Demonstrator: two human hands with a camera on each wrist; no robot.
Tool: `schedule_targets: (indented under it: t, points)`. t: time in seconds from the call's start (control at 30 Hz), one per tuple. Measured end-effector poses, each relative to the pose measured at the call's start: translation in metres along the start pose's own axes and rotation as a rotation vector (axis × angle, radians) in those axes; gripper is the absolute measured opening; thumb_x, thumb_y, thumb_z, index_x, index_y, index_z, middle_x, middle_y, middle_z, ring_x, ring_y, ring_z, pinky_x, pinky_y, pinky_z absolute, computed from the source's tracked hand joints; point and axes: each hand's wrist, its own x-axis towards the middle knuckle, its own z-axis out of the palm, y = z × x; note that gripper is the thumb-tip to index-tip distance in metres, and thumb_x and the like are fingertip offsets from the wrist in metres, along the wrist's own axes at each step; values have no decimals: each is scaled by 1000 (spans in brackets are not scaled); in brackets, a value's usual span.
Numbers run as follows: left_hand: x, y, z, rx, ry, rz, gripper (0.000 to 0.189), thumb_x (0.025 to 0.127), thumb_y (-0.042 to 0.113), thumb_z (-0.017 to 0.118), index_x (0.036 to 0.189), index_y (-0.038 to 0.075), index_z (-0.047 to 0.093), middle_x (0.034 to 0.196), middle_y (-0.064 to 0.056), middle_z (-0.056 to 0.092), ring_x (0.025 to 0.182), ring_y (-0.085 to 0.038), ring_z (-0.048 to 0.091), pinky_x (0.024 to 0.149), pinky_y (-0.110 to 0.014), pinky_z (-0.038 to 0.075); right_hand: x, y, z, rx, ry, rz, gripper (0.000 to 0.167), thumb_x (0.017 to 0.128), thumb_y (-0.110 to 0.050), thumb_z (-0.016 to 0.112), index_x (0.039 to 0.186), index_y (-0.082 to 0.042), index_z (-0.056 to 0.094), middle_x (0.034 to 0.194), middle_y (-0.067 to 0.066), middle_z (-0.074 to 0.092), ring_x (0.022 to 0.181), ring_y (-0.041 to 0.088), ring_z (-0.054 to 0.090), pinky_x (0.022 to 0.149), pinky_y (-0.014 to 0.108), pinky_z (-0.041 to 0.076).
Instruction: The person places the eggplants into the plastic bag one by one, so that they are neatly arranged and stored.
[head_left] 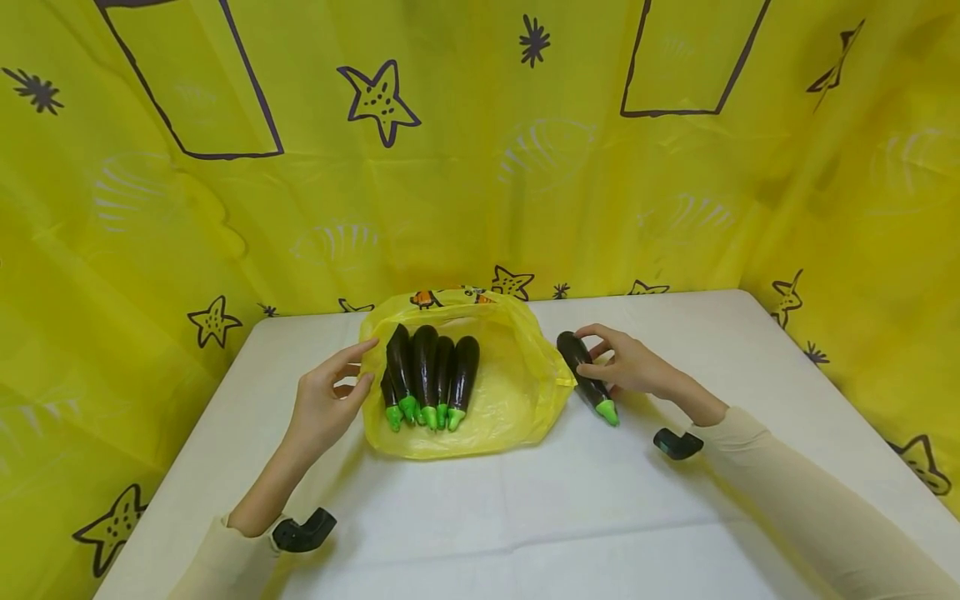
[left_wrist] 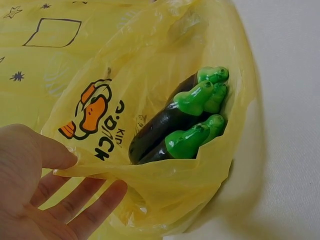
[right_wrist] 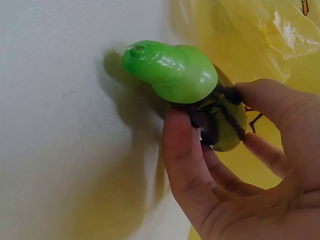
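A yellow plastic bag (head_left: 495, 417) lies on the table with its mouth spread wide. Several dark eggplants (head_left: 425, 358) with green stem ends rest side by side in its left part. At the bag's left rim, my left hand (head_left: 327, 400) pinches the plastic edge; in the left wrist view, the rim passes between the thumb and fingers (left_wrist: 85, 200). Just right of the bag, my right hand (head_left: 630, 364) grips one more eggplant (head_left: 592, 390), its green end pointing toward me. The right wrist view shows thumb and fingers around its dark body, below the green cap (right_wrist: 185, 75).
A white-covered table (head_left: 465, 533) holds everything. Yellow curtains (head_left: 450, 192) printed with starfish and shells hang at the back and both sides. A dark wrist mount (head_left: 303, 531) sits on the left sleeve, and another mount (head_left: 677, 443) on the right.
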Motion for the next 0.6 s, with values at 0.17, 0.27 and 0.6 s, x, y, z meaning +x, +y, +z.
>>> schedule_targets:
  t: [0.17,0.27,0.6]
  points:
    - [0,-1,0,-10,-1,-1,49,91,-10,69,137,8,66,130,-13,69,95,-29,70,72,-15,57,-3,-3,-5,12,7,-27,63,99,-19,71,152,-10,39,135,36,50,85,29,70,60,45,62]
    - [0,0,0,-12,1,1,49,91,-11,69,137,8,66,130,-14,69,95,-29,70,72,-15,57,-3,-6,-8,23,18,-42,63,98,-18,71,152,-9,39,134,36,51,87,30,70,60,45,62]
    - [2,-2,-2,-7,3,0,50,91,-11,70,137,8,67,130,-13,69,95,-31,71,72,-18,58,-5,-15,-18,24,68,-63,61,97,-15,73,150,-12,43,132,33,55,83,29,72,61,46,62]
